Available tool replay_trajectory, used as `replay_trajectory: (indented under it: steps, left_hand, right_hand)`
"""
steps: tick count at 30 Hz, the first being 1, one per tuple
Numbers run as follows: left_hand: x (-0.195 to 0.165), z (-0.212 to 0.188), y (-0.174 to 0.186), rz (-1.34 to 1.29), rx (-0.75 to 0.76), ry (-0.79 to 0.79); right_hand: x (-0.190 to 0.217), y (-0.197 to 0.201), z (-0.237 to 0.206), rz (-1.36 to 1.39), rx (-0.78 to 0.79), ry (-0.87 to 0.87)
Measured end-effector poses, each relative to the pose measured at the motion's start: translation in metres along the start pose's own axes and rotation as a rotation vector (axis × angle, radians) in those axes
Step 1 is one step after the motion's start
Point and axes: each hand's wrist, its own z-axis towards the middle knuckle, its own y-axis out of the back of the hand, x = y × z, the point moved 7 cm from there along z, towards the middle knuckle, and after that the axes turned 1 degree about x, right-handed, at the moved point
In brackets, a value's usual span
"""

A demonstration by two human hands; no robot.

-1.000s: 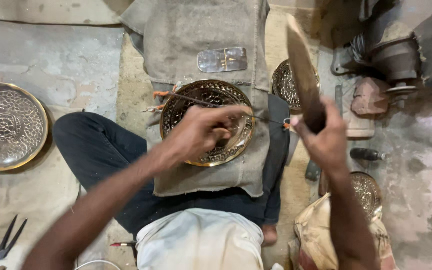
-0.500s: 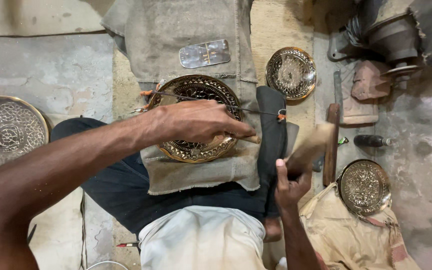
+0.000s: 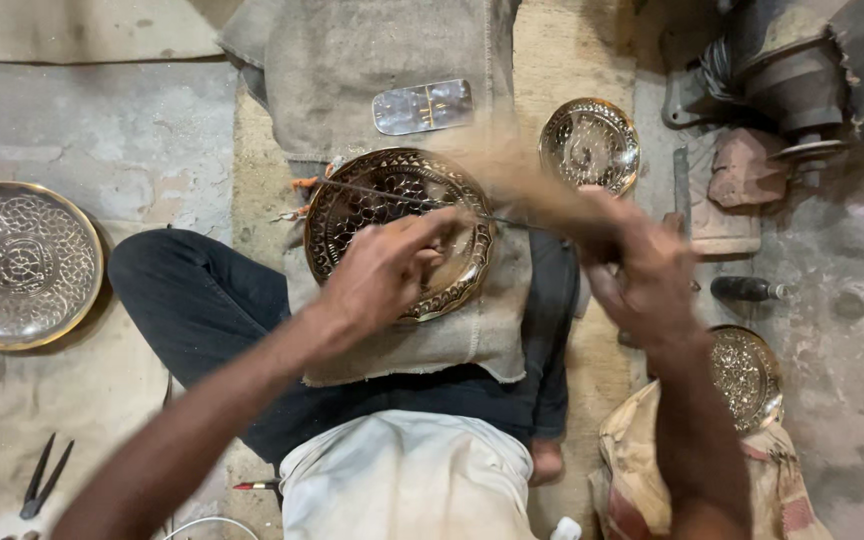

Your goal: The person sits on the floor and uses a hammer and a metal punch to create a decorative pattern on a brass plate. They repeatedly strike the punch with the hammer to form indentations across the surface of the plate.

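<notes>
Swung down from its raised position, right hand (image 3: 642, 270), fingers clamped on blurred wooden mallet (image 3: 512, 175); left hand (image 3: 382, 270) fingers pinch thin chisel (image 3: 422, 202) against round embossed brass plate (image 3: 352, 205).

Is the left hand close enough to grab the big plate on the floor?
Probably not without leaning: the left hand rests on the plate on the lap, while the big plate lies apart, beyond the knee.

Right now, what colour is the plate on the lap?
Brassy gold with dark engraved patterning, the plate shows in the head view.
</notes>
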Motion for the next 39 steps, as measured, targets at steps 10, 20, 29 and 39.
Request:
replay_trajectory:
  steps: [10, 20, 29, 39]
  left_hand:
    - [0.017, -0.055, -0.018, -0.215, -0.615, 0.281]
    - [0.021, -0.057, -0.020, -0.301, -0.708, 0.216]
    - [0.019, -0.040, -0.013, -0.172, -0.509, 0.196]
    - [-0.017, 0.027, -0.010, 0.120, 0.402, -0.310]
  right_hand:
    - [0.081, -0.004, 0.090, -0.665, 0.392, 0.434]
    - [0.101, 0.004, 0.106, -0.703, 0.367, 0.452]
    - [0.059, 0.007, 0.087, -0.553, 0.427, 0.243]
    - [-0.018, -0.019, -0.034, 0.002, 0.007, -0.177]
